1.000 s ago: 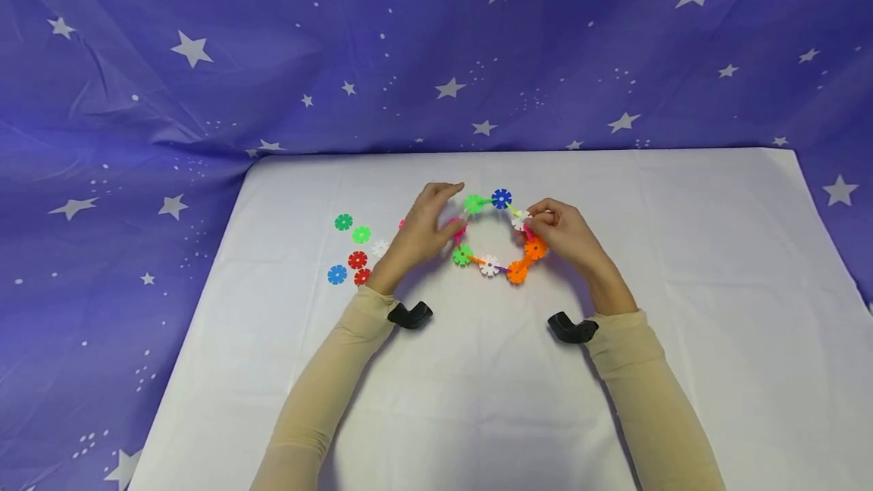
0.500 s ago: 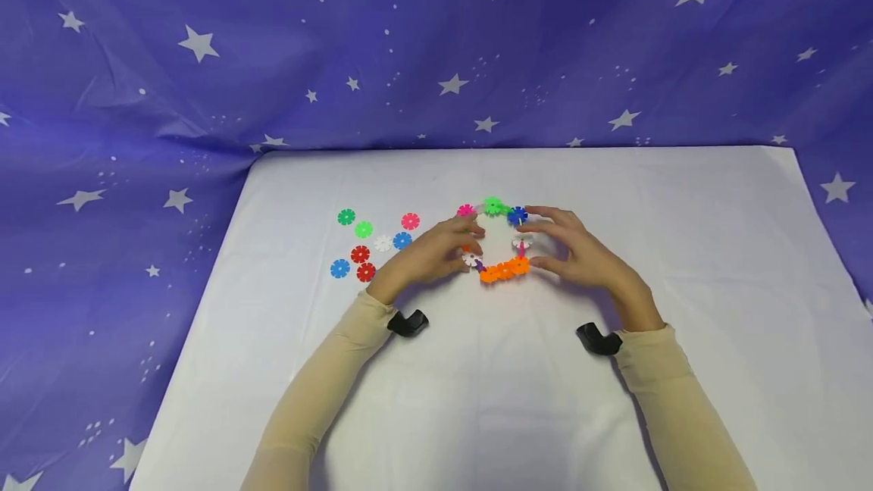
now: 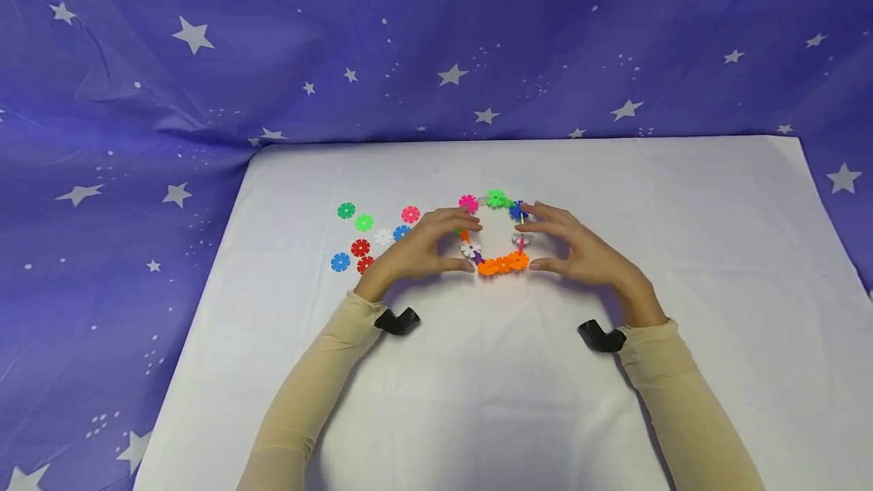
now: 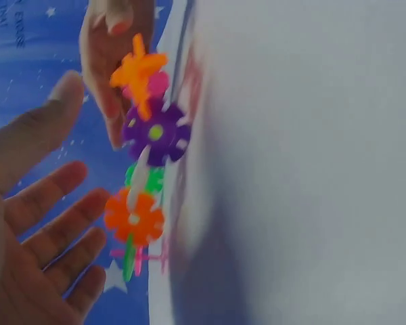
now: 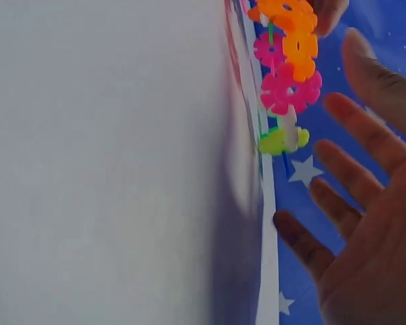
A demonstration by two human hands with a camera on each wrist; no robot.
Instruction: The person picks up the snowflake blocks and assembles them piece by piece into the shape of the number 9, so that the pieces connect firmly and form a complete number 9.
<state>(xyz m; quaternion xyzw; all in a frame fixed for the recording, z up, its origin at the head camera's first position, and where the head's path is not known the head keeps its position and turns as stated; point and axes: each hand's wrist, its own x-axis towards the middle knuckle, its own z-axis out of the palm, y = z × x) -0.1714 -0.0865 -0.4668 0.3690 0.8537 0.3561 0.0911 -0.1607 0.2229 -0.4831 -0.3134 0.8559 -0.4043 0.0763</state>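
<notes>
A ring of interlocking plastic snowflake discs (image 3: 503,265) lies on the white cloth, its colours orange, white, purple, pink, green and blue. My left hand (image 3: 428,245) curves loosely around the ring's left side, thumb and fingers spread apart. Across from it, my right hand (image 3: 571,245) stands spread at the right side, fingertips close to the blue and orange discs. In the left wrist view, a purple disc (image 4: 157,132) and an orange one show beside the spread fingers, with a gap between. The right wrist view shows a pink disc (image 5: 291,88) near the relaxed fingers. Part of the ring's left side is hidden.
Left of the ring lie several loose discs, among them a dark green (image 3: 345,211), a red (image 3: 360,248), a light blue (image 3: 340,262) and a pink one (image 3: 411,214). A purple starry curtain (image 3: 436,44) hangs behind the white-covered table (image 3: 477,400).
The right hand has let go of the white disc and spread its fingers. The ring has turned, bringing its orange discs to the front. Lately the left hand has drawn back slightly and opened wider.
</notes>
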